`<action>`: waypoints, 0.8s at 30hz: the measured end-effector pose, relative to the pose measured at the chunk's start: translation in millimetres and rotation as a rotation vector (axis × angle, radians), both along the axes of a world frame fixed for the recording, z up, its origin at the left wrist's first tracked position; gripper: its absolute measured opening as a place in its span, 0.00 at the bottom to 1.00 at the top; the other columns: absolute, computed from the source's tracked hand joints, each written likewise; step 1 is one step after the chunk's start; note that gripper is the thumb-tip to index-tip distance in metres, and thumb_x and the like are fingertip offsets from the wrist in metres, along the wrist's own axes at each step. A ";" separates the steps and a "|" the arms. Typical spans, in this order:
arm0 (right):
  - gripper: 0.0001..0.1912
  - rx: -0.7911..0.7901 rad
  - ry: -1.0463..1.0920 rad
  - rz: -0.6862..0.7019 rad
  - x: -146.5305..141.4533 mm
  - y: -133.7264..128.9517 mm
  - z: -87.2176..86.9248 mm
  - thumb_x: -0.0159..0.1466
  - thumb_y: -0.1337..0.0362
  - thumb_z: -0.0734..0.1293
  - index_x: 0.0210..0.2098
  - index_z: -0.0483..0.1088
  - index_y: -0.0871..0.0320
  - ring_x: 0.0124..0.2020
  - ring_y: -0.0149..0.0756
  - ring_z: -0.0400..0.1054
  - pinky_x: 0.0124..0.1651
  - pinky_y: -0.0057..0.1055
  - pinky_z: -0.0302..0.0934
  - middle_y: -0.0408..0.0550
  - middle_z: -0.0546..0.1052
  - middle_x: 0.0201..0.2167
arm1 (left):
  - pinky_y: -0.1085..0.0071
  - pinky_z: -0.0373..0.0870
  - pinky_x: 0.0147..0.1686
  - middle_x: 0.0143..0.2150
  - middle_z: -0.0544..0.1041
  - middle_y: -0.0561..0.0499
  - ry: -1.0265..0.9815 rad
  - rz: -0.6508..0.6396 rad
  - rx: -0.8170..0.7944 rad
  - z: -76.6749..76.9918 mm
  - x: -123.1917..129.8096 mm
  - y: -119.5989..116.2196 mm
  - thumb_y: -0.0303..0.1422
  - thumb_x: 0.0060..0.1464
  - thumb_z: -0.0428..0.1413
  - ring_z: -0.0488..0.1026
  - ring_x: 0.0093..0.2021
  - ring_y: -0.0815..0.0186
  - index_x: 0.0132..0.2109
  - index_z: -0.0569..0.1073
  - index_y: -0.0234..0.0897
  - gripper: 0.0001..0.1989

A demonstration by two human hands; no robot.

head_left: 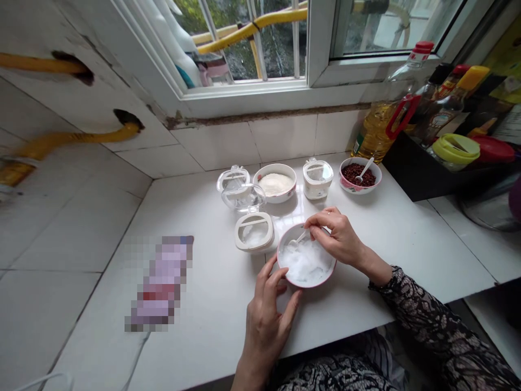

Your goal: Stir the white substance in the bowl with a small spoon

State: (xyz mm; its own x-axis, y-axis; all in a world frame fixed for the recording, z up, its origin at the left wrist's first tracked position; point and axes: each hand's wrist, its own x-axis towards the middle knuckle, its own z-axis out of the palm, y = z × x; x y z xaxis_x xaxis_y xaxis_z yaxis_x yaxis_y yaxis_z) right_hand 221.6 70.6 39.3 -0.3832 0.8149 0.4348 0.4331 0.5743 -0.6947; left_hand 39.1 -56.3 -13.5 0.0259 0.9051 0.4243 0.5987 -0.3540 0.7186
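Observation:
A white bowl with a pink rim (330, 276) sits on the counter, partly filled with white grains like salt or sugar (311, 262). My left hand (268, 309) grips the bowl's left side, fingers along the wall and thumb at the near edge. Above the bowl, my right hand (336, 236) pinches a small white spoon (300, 237), its tip in the grains. Just left of the bowl stands a seasoning jar (254, 232) with its clear lid (243, 196) flipped up and white contents inside.
Behind are another seasoning jar (233, 177), a bowl of pale grains (275, 184), a third jar (318, 179) and a bowl of dark red bits (358, 175) with a spoon. An oil bottle (374, 130) and a black condiment box (415, 168) stand at right. A blurred-out object (165, 282) lies at left.

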 end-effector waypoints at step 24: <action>0.10 0.221 -0.027 0.055 3.1 1.6 2.3 0.64 0.73 0.61 0.34 0.72 0.57 0.25 0.32 0.66 0.45 0.37 0.58 0.42 0.77 0.24 | 0.68 0.83 0.38 0.64 0.66 0.38 -0.043 0.016 -0.019 -5.3 1.9 -1.7 0.31 0.63 0.54 0.78 0.47 0.62 0.57 0.66 0.41 0.16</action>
State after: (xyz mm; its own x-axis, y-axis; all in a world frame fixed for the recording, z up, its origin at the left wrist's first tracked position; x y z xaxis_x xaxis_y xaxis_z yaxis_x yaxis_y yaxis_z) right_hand 224.8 72.2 41.6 -0.4384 0.6783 0.5897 0.4133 0.7348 -0.5379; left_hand 40.9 -58.0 -18.8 -0.0061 0.9132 0.4075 0.5728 -0.3309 0.7500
